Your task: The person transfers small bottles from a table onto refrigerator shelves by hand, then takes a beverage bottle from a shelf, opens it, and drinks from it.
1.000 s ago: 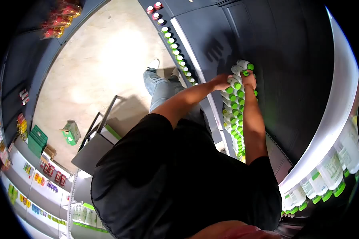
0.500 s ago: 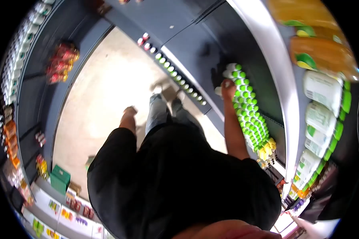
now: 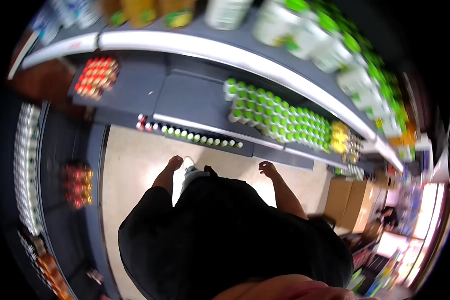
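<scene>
And there stand the green-capped bottles (image 3: 280,117), packed in ranks on the dark shelf (image 3: 190,97)! Right against their far end, yellow-topped items (image 3: 339,136); on their near side, a line of small bottles (image 3: 200,137). Nearer the wearer than those ranks and well apart, the right hand (image 3: 268,170) hangs, grip loosely parted, nothing visible in it. Farther left of them, the left hand (image 3: 175,162), fingers curled, contents impossible to tell. Well left of them, red-topped containers (image 3: 97,77)!
</scene>
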Tool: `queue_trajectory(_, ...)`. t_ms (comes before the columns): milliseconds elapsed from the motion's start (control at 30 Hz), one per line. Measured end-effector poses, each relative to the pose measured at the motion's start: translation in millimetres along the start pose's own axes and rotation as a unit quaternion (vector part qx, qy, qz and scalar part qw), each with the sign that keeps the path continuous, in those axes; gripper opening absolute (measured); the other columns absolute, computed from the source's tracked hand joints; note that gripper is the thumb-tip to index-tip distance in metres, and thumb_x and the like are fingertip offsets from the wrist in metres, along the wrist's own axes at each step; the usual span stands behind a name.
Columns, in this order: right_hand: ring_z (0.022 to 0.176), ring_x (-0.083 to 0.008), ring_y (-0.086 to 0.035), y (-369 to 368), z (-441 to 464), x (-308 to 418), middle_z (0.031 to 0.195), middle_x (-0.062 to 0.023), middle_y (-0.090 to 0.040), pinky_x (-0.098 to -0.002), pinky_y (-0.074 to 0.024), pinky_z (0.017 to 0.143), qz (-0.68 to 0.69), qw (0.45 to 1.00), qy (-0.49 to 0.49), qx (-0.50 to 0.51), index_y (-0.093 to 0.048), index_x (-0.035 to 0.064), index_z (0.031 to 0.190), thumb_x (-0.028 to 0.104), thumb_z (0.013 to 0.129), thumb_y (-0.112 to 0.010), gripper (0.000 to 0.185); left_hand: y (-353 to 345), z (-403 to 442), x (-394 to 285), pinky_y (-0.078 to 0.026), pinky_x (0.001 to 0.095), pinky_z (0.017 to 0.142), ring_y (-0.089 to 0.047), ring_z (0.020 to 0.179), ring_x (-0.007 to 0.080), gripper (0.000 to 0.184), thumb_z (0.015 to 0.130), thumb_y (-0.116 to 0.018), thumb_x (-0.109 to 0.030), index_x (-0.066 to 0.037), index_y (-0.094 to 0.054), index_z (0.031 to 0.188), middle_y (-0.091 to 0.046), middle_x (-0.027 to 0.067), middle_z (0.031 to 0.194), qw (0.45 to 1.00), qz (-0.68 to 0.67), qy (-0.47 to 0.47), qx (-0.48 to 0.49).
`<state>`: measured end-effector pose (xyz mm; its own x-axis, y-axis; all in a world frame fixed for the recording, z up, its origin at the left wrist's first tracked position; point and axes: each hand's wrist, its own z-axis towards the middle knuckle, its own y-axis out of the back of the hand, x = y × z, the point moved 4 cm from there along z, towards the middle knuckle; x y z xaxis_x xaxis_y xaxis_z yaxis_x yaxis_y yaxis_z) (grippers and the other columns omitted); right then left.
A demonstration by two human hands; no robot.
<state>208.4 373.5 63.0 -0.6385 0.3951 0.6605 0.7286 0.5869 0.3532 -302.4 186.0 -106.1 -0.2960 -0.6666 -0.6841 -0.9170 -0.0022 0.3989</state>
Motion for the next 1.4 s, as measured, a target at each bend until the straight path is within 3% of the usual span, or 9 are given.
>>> queue_trajectory(100,0.074,-0.0195,-0.064,18,-56,-53,0.086,-0.012,-0.065,-0.0303,-0.0538,0.061,0.144,0.989,0.01,-0.046,-0.06,0.0006,0.102,0.015,0.087,-0.063,0.021,-46,19,-75,-0.049,0.0394,0.066,-0.06,0.072,0.0238,0.016,0.082,-0.054,-0.018,-0.007,-0.064,0.078,-0.065,0.0106,0.078,0.977,0.118,-0.152,0.09)
queue_trajectory(200,0.075,-0.0212,-0.065,33,-129,-122,0.086,-0.0137,-0.065,-0.0334,-0.055,0.06,0.166,0.974,-0.015,-0.155,-0.06,-0.001,0.102,0.01,0.087,-0.061,0.019,-109,18,-164,-0.048,0.0439,0.067,-0.059,0.069,0.0298,0.016,0.079,-0.054,-0.017,-0.005,-0.063,0.072,-0.065,0.0126,0.076,0.796,0.296,-0.477,0.227)
queue_trajectory(267,0.073,-0.0222,-0.064,30,-170,-211,0.085,-0.0152,-0.065,-0.0343,-0.0549,0.059,0.294,0.925,-0.047,-0.235,-0.06,-0.002,0.103,0.009,0.087,-0.06,0.019,-168,12,-190,-0.05,0.0425,0.07,-0.063,0.075,0.0298,0.022,0.08,-0.055,-0.028,-0.01,-0.067,0.08,-0.068,0.0125,0.083,0.942,0.204,-0.18,0.194)
queue_trajectory(433,0.059,-0.0212,-0.061,-44,-309,-386,0.077,-0.0081,-0.064,-0.0385,-0.0494,0.045,0.431,0.769,-0.274,-0.384,-0.062,0.0069,0.097,0.024,0.085,-0.058,0.021,-316,-49,-265,-0.052,0.032,0.06,-0.063,0.074,0.0181,0.027,0.085,-0.061,-0.024,-0.005,-0.063,0.104,-0.067,0.0092,0.086,0.883,0.215,-0.17,0.382)
queue_trajectory(500,0.073,-0.0277,-0.067,-71,-355,-434,0.08,-0.0122,-0.069,-0.0407,-0.0531,0.064,0.178,0.825,-0.315,-0.434,-0.067,0.0066,0.095,0.03,0.081,-0.058,0.028,-367,-78,-277,-0.053,0.0318,0.065,-0.063,0.077,0.0183,0.028,0.085,-0.06,-0.022,-0.004,-0.062,0.107,-0.067,0.0108,0.09,0.86,0.259,-0.134,0.42)
queue_trajectory(700,0.089,-0.0288,-0.065,-121,-455,-387,0.09,-0.0126,-0.069,-0.0371,-0.0505,0.08,0.361,0.559,-0.427,-0.613,-0.067,0.0098,0.089,0.024,0.078,-0.06,0.02,-473,-180,-328,-0.05,0.0293,0.073,-0.063,0.081,0.0177,0.03,0.085,-0.058,-0.015,-0.002,-0.061,0.111,-0.067,0.0103,0.089,0.659,0.418,-0.312,0.541)
queue_trajectory(800,0.088,-0.0284,-0.064,-133,-445,-388,0.09,-0.0132,-0.068,-0.0374,-0.0502,0.08,0.431,0.455,-0.408,-0.664,-0.067,0.0091,0.089,0.02,0.076,-0.062,0.018,-524,-183,-349,-0.05,0.0292,0.072,-0.063,0.079,0.0174,0.03,0.083,-0.058,-0.014,-0.002,-0.062,0.11,-0.067,0.0113,0.087,0.69,0.394,-0.201,0.572)
queue_trajectory(1067,0.091,-0.0312,-0.062,-116,-440,-379,0.09,-0.0149,-0.065,-0.0398,-0.0498,0.083,0.402,0.426,-0.5,-0.638,-0.066,0.009,0.085,0.021,0.075,-0.062,0.016,-623,-129,-401,-0.051,0.0329,0.066,-0.062,0.071,0.0197,0.031,0.079,-0.059,-0.014,0.0,-0.064,0.105,-0.067,0.0119,0.087,0.525,0.582,-0.282,0.553)
queue_trajectory(1400,0.069,-0.0267,-0.065,-102,-402,-464,0.079,-0.0112,-0.068,-0.0369,-0.053,0.069,0.465,0.467,-0.54,-0.524,-0.067,0.0116,0.087,0.025,0.076,-0.062,0.018,-767,-150,-452,-0.053,0.0304,0.064,-0.062,0.077,0.0189,0.031,0.082,-0.056,-0.016,0.0,-0.062,0.108,-0.066,0.0114,0.088,0.518,0.573,-0.178,0.609)
